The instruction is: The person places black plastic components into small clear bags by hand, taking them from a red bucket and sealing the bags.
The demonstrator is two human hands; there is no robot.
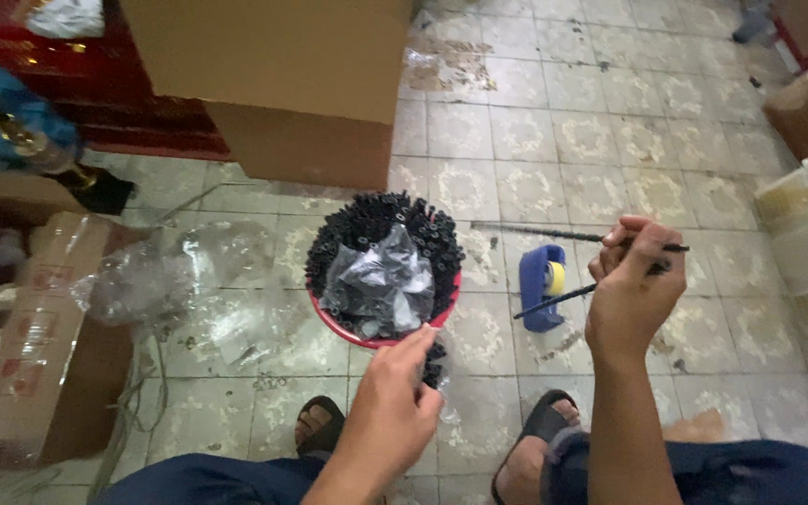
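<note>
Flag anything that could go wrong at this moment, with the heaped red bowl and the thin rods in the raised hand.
1. The red bowl is piled above its rim with small black tubes; the left hand reaching at its near edge might knock some onto the tiled floor.
2. The right hand pinches thin black rods loosely, so one may slip out.
3. The clear bag lying on the heap could slide off.

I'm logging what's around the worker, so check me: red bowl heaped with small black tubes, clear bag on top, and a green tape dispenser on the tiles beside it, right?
Not quite: the tape dispenser is blue, not green, as the head view shows. The rest holds: the red bowl is heaped with small black tubes, a clear bag lies on top, and the dispenser sits on the tiles beside it.
</note>
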